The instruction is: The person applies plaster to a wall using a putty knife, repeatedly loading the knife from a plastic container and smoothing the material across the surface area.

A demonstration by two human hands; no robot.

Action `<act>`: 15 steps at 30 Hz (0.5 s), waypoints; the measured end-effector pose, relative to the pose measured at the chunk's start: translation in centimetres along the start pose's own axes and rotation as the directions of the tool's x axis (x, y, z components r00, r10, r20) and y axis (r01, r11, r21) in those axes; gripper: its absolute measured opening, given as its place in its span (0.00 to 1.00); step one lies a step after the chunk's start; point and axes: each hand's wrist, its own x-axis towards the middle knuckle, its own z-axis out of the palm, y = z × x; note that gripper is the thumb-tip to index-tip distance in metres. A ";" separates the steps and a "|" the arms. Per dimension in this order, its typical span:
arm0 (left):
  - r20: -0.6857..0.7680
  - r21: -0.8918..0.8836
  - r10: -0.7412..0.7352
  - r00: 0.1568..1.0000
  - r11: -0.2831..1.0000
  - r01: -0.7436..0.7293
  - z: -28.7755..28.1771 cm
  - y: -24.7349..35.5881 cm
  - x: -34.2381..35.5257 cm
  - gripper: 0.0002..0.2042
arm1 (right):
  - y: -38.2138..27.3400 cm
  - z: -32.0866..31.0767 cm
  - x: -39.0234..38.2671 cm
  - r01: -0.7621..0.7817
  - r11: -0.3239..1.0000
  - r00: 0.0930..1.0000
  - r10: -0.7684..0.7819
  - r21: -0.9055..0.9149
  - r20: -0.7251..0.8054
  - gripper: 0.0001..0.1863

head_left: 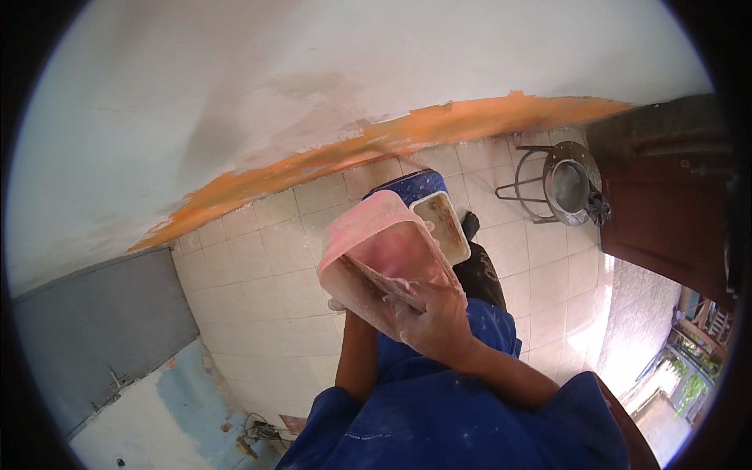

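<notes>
A pink plastic tub (364,219), smeared with whitish residue, is held tilted in front of me with its opening facing up toward me. My right hand (435,321) is closed at its near right corner, fingers curled over the rim. From below, my left hand (336,304) supports the tub; most of it is hidden, with only a fingertip showing past the left edge. Pale residue clings to the rim beside my right fingers. Just beyond the tub stands a blue container (415,186), with an open white-rimmed tray (442,223) next to it.
Ahead rises a pale wall (313,102) with a rough orange band (439,125) near the tiled floor (274,290). A stool (523,188) bearing a metal pot (569,188) stands far right, by a dark brown door (666,211). At left is a grey panel (110,321); tangled cables (258,428) lie lower left.
</notes>
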 end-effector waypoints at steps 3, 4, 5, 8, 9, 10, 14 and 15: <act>0.004 0.004 0.000 1.000 1.000 0.000 0.1 0.5 -0.2 0.36 | 1.1 -0.8 0.3 -0.060 0.990 0.995 0.048 0.125 0.093 0.12; 0.007 0.002 -0.003 1.000 1.000 0.003 0.1 0.5 -0.3 0.36 | 1.3 -1.0 0.4 -0.026 0.984 0.996 0.011 0.177 0.084 0.12; 0.007 0.005 -0.003 1.000 1.000 0.003 0.1 0.6 -0.4 0.36 | 1.4 -1.2 0.5 0.008 0.974 0.997 -0.025 0.228 0.073 0.12; 0.007 0.001 0.000 1.000 1.000 0.000 -0.1 0.7 -0.5 0.36 | -0.3 -3.7 0.6 -0.275 0.888 0.945 0.178 0.368 0.275 0.12; 0.012 0.005 -0.003 1.000 1.000 0.003 -0.3 0.8 -0.4 0.36 | -0.3 -3.9 0.5 -0.221 0.907 0.955 0.127 0.358 0.268 0.13; 0.012 0.002 -0.002 1.000 1.000 0.002 -0.4 0.8 -0.4 0.36 | -0.2 -4.0 0.3 -0.168 0.924 0.962 0.077 0.345 0.261 0.13; 0.012 0.002 0.003 1.000 1.000 -0.003 -0.6 0.7 -0.1 0.35 | 1.2 -4.7 0.3 -0.192 0.917 0.948 0.081 0.351 0.307 0.15; 0.011 0.002 0.001 1.000 1.000 -0.001 -0.8 0.6 0.0 0.35 | 1.4 -5.0 0.4 -0.182 0.894 0.946 0.046 0.410 0.321 0.15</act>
